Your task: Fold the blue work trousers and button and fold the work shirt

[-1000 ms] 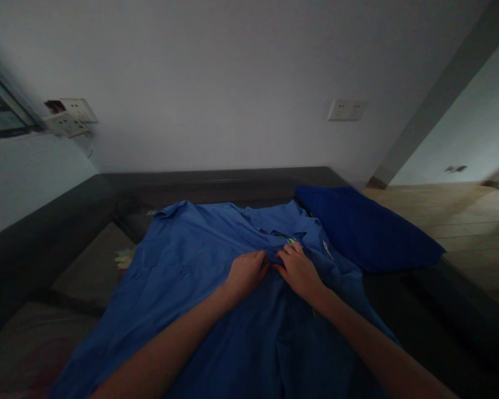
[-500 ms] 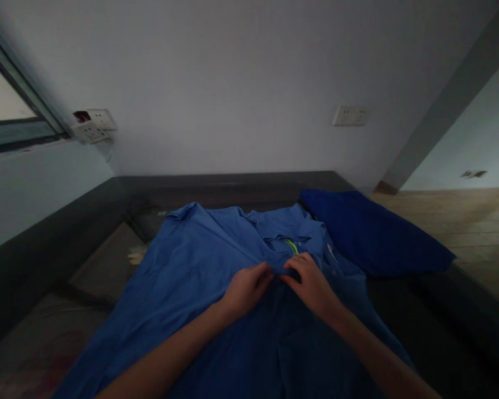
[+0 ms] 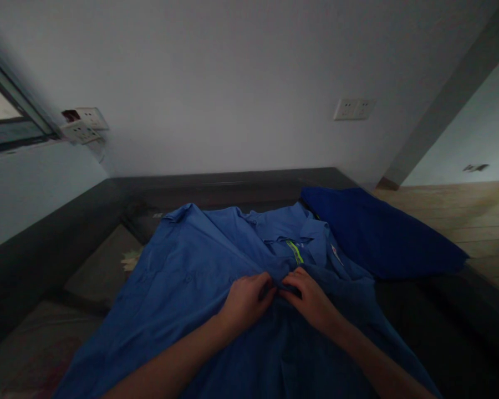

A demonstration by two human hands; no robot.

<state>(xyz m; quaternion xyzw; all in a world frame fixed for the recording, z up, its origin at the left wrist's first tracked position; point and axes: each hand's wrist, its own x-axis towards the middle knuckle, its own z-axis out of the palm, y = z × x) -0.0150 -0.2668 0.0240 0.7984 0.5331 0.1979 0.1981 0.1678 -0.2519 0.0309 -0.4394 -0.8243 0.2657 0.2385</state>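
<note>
A blue work shirt lies spread out before me, its collar at the far side. Yellow-green trim shows inside the neck opening. Over the front edge of the shirt, my left hand pinches the cloth between thumb and fingers. Just to its right, my right hand pinches the same edge, the fingertips of both hands almost touching. Whether a button or other small fastener sits between the fingertips cannot be made out.
A darker blue folded cloth lies right of the collar. The dark surface has a raised rim along the wall. Wall sockets are at the right, and a power strip hangs at the left. Wooden floor shows at far right.
Both hands sit slightly lower in view, still pinching the shirt's front edge. More of the yellow-green trim shows. The view has shifted a little.
</note>
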